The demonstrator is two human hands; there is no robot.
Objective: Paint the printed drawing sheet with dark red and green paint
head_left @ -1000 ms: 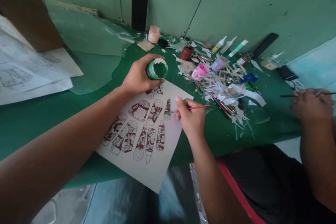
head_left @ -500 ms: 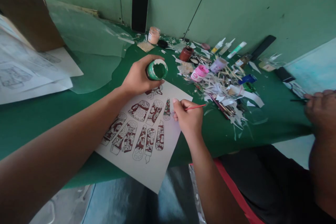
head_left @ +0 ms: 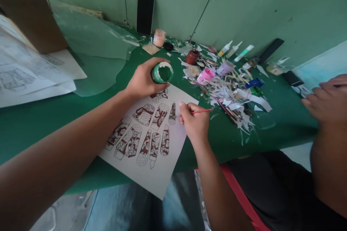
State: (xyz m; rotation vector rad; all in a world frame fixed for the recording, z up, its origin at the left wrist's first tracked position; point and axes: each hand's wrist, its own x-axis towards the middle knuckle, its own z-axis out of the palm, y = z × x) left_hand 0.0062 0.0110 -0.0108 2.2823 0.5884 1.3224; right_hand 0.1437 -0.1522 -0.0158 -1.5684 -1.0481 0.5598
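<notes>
My left hand [head_left: 142,77] is wrapped round a small jar of green paint [head_left: 163,73], tilted so that its open mouth shows. The jar is over the top of a white sheet of paper [head_left: 158,182] printed with several patterned outline shapes, partly coloured dark red. My right hand [head_left: 195,119] pinches a thin red paintbrush [head_left: 202,111]. Its tip is at a narrow shape [head_left: 172,113] near the sheet's right edge, which carries some green as well as dark red. Whether the bristles touch the paper is too small to tell.
Behind stand a phone [head_left: 145,13] and a peach paint jar [head_left: 159,38]. Paper scraps [head_left: 223,90] lie to the right with a pink jar [head_left: 206,76] and a dark red jar [head_left: 192,56]. A cardboard box [head_left: 35,21] is at left. A co-worker's hand [head_left: 329,99] is at right.
At the right, the co-worker's hand has moved and looks blurred; the dark stick it held shows less now. My own hands, the jar and the brush stay nearly where they were.
</notes>
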